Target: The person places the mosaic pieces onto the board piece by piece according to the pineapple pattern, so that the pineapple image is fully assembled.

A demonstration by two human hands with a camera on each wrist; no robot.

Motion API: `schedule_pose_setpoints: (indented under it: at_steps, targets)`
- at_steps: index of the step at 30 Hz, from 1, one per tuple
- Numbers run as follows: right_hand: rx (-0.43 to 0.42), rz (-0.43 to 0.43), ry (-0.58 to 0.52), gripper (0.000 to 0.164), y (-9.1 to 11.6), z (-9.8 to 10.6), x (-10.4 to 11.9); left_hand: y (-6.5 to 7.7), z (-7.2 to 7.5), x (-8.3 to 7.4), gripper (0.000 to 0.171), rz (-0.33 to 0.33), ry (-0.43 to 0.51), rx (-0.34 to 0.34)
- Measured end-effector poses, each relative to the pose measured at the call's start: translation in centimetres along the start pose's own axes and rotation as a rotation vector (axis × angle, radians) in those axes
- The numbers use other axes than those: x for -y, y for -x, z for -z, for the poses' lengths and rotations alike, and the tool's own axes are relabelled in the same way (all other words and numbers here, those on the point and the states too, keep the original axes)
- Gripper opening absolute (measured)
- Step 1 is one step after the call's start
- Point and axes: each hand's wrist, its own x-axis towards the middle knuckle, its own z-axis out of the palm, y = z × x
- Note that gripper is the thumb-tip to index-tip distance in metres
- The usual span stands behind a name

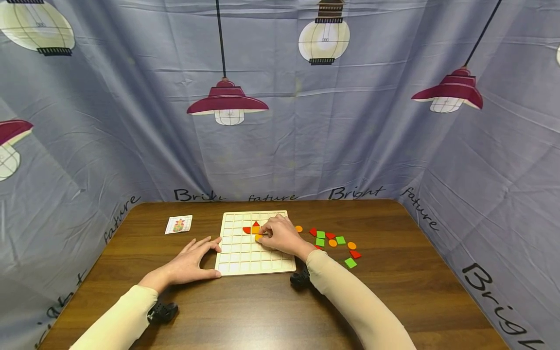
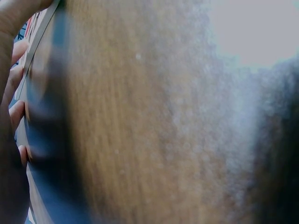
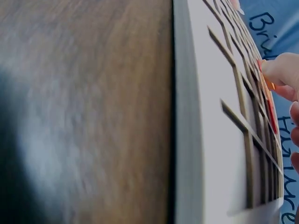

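A pale wooden grid board [image 1: 236, 255] lies on the table. Thumb and fingertips of my right hand [image 1: 282, 236] pinch an orange round piece [image 1: 258, 238] over the board's middle; the right wrist view shows an orange piece [image 3: 269, 83] at the thumb tip. Just behind it, an orange square [image 1: 255, 230] sits in the grid, with a red triangle [image 1: 255, 224] beyond it and a red rounded piece [image 1: 247, 230] to its left. With fingers spread, my left hand [image 1: 185, 265] touches the board's left edge. My right hand covers some cells.
Right of the board lie several loose green squares [image 1: 340, 240], orange circles [image 1: 352, 246] and red pieces [image 1: 355, 254]. A small card [image 1: 178, 224] with a coloured pattern lies at the back left. A printed curtain [image 1: 271, 160] hangs behind the wooden table [image 1: 245, 311].
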Motion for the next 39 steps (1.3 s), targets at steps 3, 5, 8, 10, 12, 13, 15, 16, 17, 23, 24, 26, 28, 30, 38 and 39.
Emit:
schedule_pose_setpoints:
  at_steps: [3,5,8,10,12,13,15,16,17,23,24,26,28,30,38,39]
  targets:
    - [-0.01,-0.001,0.007,0.012,-0.2,-0.5,0.2,0.0,0.0,0.0,0.059,0.003,0.001,0.002]
    - [-0.014,-0.004,0.014,0.012,-0.2,-0.7,0.2,0.0,0.0,0.0,0.059,0.008,0.002,0.005]
    - [-0.02,-0.01,0.019,0.013,-0.3,-0.9,0.3,0.0,0.0,0.1,0.058,0.013,0.003,0.007]
    - [-0.028,-0.013,0.022,0.014,-0.4,-1.0,0.4,0.0,0.0,0.2,0.058,0.014,0.003,0.005]
    - [-0.037,-0.013,0.02,0.016,-0.4,-0.9,0.5,-0.1,0.0,0.2,0.058,0.011,0.002,0.003]
    - [-0.042,-0.013,0.022,0.016,-0.4,-0.9,0.5,-0.1,0.0,0.2,0.058,0.01,0.001,0.003]
    - [-0.047,-0.012,0.027,0.016,-0.4,-1.0,0.5,-0.1,0.0,0.2,0.057,0.009,0.002,0.004]
    - [-0.049,-0.012,0.031,0.015,-0.4,-1.0,0.5,-0.1,0.0,0.2,0.057,0.008,0.002,0.004]
    - [-0.053,-0.012,0.031,0.015,-0.4,-1.0,0.5,-0.1,0.0,0.2,0.057,0.008,0.002,0.004]
    - [-0.067,-0.032,0.025,0.012,-0.4,-1.1,0.7,0.0,0.0,0.1,0.057,0.007,0.002,0.005]
    - [-0.066,-0.036,0.023,0.012,-0.3,-1.1,0.7,0.0,0.0,0.1,0.058,0.007,0.002,0.005]
    - [-0.068,-0.038,0.019,0.012,-0.3,-1.1,0.7,0.0,0.0,0.0,0.058,0.007,0.002,0.005]
    - [-0.073,-0.04,0.006,0.012,-0.2,-0.9,0.6,0.0,0.0,0.0,0.058,0.007,0.003,0.004]
    - [-0.078,-0.047,-0.005,0.012,0.0,-0.6,0.4,0.0,-0.1,0.0,0.058,0.008,0.006,0.005]
    - [-0.111,-0.111,-0.03,0.012,1.0,1.8,-1.8,0.0,0.0,-0.2,0.057,0.008,0.004,0.006]
    - [-0.119,-0.117,-0.033,0.013,1.2,2.2,-2.2,0.0,0.0,-0.2,0.057,0.008,0.003,0.005]
